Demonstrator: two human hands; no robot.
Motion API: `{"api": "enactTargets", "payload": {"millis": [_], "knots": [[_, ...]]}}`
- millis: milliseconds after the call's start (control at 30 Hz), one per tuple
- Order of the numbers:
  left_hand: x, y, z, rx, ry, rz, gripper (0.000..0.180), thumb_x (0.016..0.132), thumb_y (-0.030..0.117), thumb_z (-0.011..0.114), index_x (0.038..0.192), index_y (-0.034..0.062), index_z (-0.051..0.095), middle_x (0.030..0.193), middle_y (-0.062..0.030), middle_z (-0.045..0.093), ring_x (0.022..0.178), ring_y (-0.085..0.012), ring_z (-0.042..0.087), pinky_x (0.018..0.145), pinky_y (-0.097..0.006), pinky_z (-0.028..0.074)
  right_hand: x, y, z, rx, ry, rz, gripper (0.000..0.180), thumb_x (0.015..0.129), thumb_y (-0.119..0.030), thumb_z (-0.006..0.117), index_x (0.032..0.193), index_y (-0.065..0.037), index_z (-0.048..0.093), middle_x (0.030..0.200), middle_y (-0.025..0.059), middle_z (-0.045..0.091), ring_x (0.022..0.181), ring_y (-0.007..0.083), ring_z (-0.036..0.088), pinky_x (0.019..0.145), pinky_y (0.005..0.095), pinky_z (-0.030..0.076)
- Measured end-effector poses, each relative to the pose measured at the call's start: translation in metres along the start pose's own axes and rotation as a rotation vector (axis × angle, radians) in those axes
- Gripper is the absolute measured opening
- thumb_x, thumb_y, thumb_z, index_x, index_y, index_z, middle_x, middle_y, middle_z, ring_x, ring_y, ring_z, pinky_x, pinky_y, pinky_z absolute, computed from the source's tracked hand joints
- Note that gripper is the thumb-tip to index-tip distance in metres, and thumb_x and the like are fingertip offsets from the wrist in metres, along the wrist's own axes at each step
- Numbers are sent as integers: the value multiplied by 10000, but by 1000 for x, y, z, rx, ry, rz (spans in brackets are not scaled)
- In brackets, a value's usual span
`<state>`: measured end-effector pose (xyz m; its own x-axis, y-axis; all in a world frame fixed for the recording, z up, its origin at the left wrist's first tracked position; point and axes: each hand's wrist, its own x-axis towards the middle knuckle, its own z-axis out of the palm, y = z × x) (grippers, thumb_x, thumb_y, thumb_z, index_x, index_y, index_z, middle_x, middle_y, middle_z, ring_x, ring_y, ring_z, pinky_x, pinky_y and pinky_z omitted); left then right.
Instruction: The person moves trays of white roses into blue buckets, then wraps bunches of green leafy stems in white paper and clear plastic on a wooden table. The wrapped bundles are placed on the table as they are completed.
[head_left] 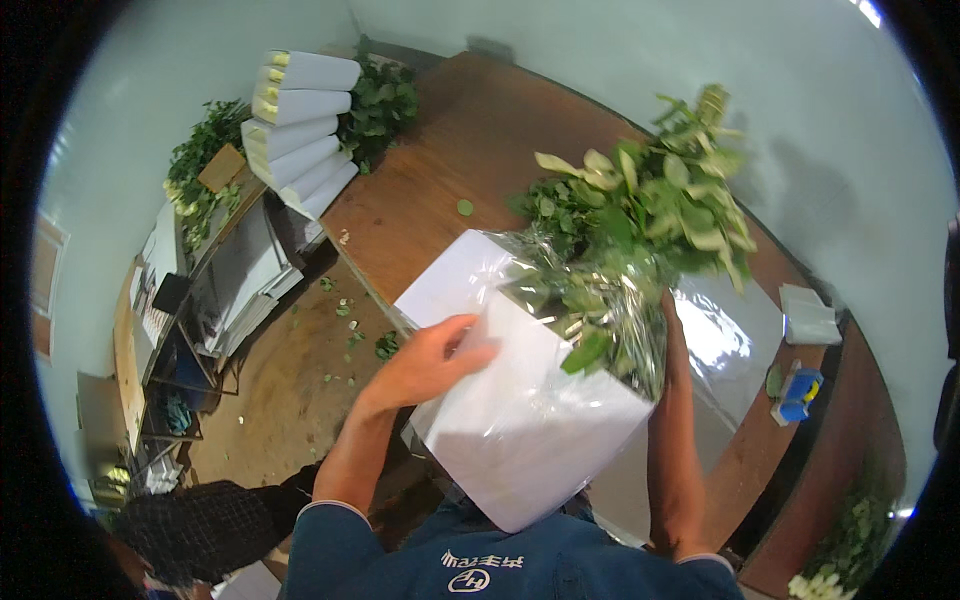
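Observation:
A bunch of leafy flower stems (pixel 610 300), wrapped in white paper (pixel 540 410) and clear plastic film, is tilted between my two hands above the table's near edge. My left hand (pixel 425 365) grips the paper's left side, thumb and forefinger lying over the white sheet. Along the bunch's right side lies my right hand (pixel 672 315), its fingers mostly hidden behind the film and leaves. Loose green foliage (pixel 680 190) spreads past the wrap's far end on the table. The flower heads do not show in this bunch.
Several white paper-wrapped bunches (pixel 305 100) are stacked at the table's (pixel 440 130) far left. A clear plastic sheet (pixel 725 335) lies at right, near a blue tape dispenser (pixel 797 393). A shelf with paper stacks (pixel 245 280) stands left. A dark checked cloth or sleeve (pixel 200 530) shows lower left.

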<state>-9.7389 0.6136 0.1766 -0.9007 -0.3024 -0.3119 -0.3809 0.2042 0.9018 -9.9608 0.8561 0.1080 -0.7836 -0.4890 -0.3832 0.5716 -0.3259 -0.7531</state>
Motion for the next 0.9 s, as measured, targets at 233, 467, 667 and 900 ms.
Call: {"api": "enactTargets", "payload": {"millis": [233,467,667,900], "knots": [[17,32,-96,-146,52,61,540,1054,303,607,1478,-14,498,1336,-126,631,1184,-165,598,1010,-318,486,86,-5,54,127,-134,168,526,1044,-397,576,1387,2,570,1244,132,690,1014,241,707,897,364,588],[79,-4,-149,-213,93,204,679,1087,517,451,1418,-70,536,1335,-134,634,1200,-189,590,1043,-334,452,206,97,57,320,-186,116,643,948,-537,682,1236,38,683,1172,149,729,986,291,719,888,398,576],[125,-32,-154,112,251,37,321,1018,216,659,1213,-32,719,1092,-64,729,994,-127,643,909,-281,506,181,116,8,-832,337,-271,501,954,-450,629,1012,30,760,939,238,757,889,329,748,809,412,560],[117,-40,-159,362,457,153,306,1058,165,563,1225,-54,698,1172,-128,719,1054,-191,651,972,-317,496,114,92,-158,-208,546,-75,352,1007,-296,631,814,-8,695,724,72,669,676,146,642,580,324,519]]}}
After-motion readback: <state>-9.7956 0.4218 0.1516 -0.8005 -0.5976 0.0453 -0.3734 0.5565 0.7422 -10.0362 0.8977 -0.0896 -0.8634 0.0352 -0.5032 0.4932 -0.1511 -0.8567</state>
